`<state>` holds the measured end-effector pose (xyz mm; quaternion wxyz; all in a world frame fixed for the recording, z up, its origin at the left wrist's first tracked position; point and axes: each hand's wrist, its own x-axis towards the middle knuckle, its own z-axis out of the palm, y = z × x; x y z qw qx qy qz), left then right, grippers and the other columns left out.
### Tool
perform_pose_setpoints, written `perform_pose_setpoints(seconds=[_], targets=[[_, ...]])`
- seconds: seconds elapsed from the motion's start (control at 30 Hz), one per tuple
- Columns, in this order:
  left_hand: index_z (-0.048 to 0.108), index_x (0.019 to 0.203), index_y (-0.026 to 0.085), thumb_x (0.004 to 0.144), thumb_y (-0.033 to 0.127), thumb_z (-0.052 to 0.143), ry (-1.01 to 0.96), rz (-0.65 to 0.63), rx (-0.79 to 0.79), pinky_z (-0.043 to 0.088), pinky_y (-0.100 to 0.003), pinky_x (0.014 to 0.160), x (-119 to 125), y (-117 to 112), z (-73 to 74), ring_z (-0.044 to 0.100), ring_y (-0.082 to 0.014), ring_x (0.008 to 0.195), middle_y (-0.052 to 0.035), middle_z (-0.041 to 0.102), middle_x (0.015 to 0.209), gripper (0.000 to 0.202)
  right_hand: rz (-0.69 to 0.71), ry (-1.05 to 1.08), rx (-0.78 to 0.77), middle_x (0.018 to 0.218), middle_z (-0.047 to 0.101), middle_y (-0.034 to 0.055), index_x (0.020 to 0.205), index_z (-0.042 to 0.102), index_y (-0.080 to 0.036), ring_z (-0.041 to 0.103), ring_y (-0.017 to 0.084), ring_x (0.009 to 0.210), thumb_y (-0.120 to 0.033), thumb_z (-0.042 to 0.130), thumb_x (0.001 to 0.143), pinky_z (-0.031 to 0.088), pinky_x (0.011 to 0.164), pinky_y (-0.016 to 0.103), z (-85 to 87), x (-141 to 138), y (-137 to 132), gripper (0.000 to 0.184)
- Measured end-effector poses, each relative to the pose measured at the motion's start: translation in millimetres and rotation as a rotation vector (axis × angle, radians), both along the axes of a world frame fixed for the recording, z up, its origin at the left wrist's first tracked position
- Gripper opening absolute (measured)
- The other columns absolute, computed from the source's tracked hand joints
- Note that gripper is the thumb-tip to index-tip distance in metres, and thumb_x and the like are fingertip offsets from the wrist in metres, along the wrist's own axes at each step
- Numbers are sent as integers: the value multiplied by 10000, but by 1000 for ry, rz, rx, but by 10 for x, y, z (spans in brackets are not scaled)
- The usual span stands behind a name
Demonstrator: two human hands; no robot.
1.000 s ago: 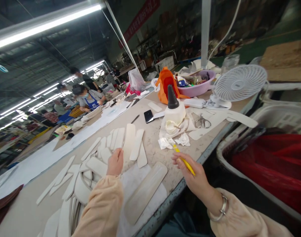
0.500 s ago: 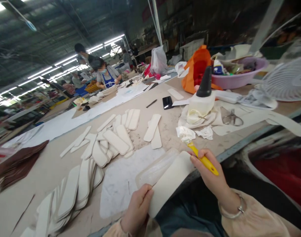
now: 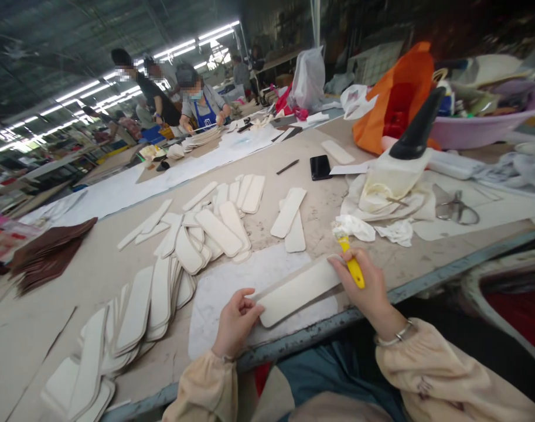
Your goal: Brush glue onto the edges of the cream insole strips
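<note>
A long cream insole-shaped piece (image 3: 299,289) lies on a white glue-stained sheet (image 3: 232,281) near the table's front edge. My left hand (image 3: 235,323) pinches its near end, fingers closed on it. My right hand (image 3: 366,286) presses on the far end and grips a yellow-handled brush (image 3: 353,266) whose white bristles point away from me. Several more cream pieces (image 3: 205,228) lie fanned out on the table to the left and ahead.
A glue bottle with a black cone nozzle (image 3: 403,167) stands on rags at right, scissors (image 3: 457,208) beside it. A black phone (image 3: 320,167), an orange bag (image 3: 394,94) and a purple basin (image 3: 496,126) lie farther back. Brown pieces (image 3: 51,252) are stacked at left. Other people work at the far end.
My left hand left the pile, picked up a cream piece and laid it flat on the white sheet. The right hand came over to its far end, brush still in grip.
</note>
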<state>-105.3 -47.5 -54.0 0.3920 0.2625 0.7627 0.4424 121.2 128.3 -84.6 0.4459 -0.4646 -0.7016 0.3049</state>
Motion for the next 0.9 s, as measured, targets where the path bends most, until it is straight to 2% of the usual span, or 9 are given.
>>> perform_pose_setpoints(seconds=[0.13,0.27,0.7,0.8,0.9], targets=[[512,1004,195,629,419,700,66,10,-43,390,-228,472,-55,69,-73,522,-102,489,78,549,597,475,-18,-72,45,755,615,21,837,517,-216,595,177,628,-501,568,848,470,596,283,-37,-88,63,290],[505,1017,198,647,425,684,94,6,-69,407,-235,489,-80,54,-131,537,-110,508,75,561,605,469,-5,-117,20,712,606,8,820,519,-217,587,173,598,-509,575,844,450,572,278,-52,-116,85,298],[505,1116,188,659,406,700,167,-98,-69,418,-228,536,-147,25,-179,518,-101,533,68,565,644,542,16,-161,27,722,614,18,827,527,-220,592,189,613,-547,531,866,441,575,289,-207,-156,123,329],[504,1147,193,655,379,716,179,-110,-52,454,-229,559,-117,-28,-156,545,-104,588,43,575,741,567,13,-169,39,738,622,20,835,534,-220,602,190,635,-534,534,869,439,586,287,-210,-160,118,317],[546,1112,200,653,348,737,340,-146,9,496,-243,565,-73,-150,-137,582,-121,666,-14,575,903,519,13,-178,42,736,623,18,826,534,-220,606,192,642,-534,532,871,438,594,288,-209,-162,117,317]])
